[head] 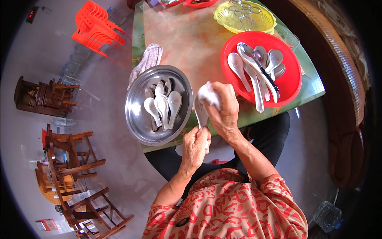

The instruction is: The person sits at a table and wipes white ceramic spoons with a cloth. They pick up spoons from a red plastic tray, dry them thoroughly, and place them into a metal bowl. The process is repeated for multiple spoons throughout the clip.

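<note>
My left hand grips the handle of a white ceramic spoon over the table's near edge. Pressed to the bowl of that spoon is a white cloth, bunched in my right hand. The cloth and fingers hide part of the spoon's bowl. On the left, a round stainless steel basin holds several white soup spoons and metal spoons. To the right stands a red plastic basin with more ceramic spoons, metal spoons and a black-handled utensil.
Behind the red basin, a yellow plastic basket holds several clear glasses. A drinking glass stands at the table's right side. A pale towel lies behind the steel basin. Orange plastic stools are stacked beyond the table.
</note>
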Action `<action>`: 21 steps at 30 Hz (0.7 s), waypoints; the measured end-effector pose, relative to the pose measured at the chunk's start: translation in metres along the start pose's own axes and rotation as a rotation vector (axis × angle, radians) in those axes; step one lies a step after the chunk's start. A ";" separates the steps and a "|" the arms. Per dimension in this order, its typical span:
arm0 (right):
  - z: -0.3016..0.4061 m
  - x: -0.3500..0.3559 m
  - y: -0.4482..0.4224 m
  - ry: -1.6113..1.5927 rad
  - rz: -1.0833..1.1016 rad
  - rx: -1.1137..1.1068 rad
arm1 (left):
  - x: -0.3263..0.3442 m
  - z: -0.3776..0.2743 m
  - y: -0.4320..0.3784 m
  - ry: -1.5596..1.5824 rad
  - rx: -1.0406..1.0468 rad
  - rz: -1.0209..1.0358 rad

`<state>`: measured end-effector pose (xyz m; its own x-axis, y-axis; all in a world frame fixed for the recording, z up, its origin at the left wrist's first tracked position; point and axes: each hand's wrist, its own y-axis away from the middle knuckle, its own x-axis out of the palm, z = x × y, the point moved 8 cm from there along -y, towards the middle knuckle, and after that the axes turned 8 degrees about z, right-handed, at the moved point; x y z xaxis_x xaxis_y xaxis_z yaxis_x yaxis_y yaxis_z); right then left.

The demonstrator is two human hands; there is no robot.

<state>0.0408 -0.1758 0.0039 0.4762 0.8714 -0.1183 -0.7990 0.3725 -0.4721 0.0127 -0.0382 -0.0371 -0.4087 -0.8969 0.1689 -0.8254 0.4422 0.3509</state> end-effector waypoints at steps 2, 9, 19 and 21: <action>-0.028 0.005 0.007 -0.459 -0.006 0.352 | 0.000 0.002 0.000 0.022 -0.009 -0.020; -0.029 0.032 0.036 -0.783 0.306 0.597 | -0.011 0.002 -0.007 -0.033 0.003 -0.102; -0.044 0.035 0.053 -1.236 0.226 0.794 | 0.003 0.004 -0.005 0.209 -0.010 0.211; -0.045 0.035 0.041 -1.316 0.147 0.837 | 0.010 0.005 -0.001 0.236 -0.067 0.258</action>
<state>0.0411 -0.1441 -0.0587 0.0925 0.4043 0.9099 -0.9898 -0.0625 0.1284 0.0079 -0.0476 -0.0403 -0.4924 -0.7354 0.4656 -0.6763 0.6600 0.3272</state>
